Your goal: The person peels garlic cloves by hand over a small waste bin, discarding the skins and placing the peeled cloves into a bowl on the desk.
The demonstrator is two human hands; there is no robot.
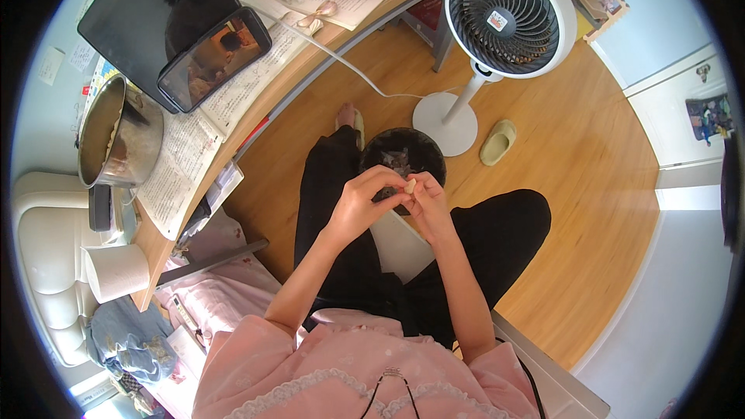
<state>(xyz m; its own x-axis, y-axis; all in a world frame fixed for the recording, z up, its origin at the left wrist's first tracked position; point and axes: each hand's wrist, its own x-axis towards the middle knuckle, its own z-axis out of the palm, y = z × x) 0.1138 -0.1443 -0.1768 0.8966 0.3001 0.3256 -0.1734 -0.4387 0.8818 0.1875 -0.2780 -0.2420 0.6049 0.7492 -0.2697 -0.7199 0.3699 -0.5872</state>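
Note:
A small pale garlic clove [411,185] sits between the fingertips of both my hands. My right hand [429,203] pinches it between thumb and fingers, while the fingertips of my left hand [369,195] press on its left side. Directly below my hands stands a dark round bin [433,148], with papery scraps [396,158] inside it; my hands hide part of its near rim. On the desk lie unpeeled garlic cloves [326,9]. A metal pot [139,139] stands further left on the desk, with pale pieces partly visible inside.
A phone [215,61] leans on a dark tablet [157,17] above open printed pages [180,169] on the wooden desk. A white pedestal fan [460,110] stands beyond the bin, its cable [349,64] running to the desk. A slipper [498,142] lies on the floor. A paper roll [116,270] sits at the desk's end.

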